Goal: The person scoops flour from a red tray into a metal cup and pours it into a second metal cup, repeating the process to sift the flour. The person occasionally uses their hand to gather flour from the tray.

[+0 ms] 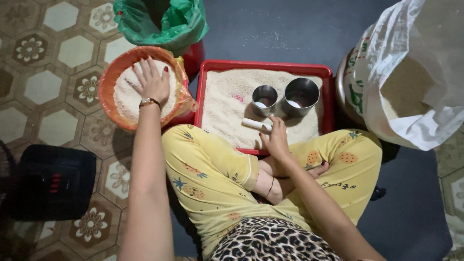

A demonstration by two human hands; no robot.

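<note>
I sit cross-legged on the floor in yellow patterned trousers. My left hand (152, 81), with a bracelet at the wrist, lies flat with fingers spread on the white rice in an orange plastic-lined bowl (107, 83). My right hand (276, 137) holds a small white cylinder (255, 124) over a red tray (266, 65) filled with rice. Two steel cups, a smaller one (265, 99) and a larger one (301, 96), stand in the tray's rice just beyond my right hand.
A green plastic bag (162, 20) sits behind the bowl. A large white sack (411, 82) of grain stands open at the right. A black box-like object (50, 181) rests on the patterned tile floor at the left. A dark mat lies under the tray.
</note>
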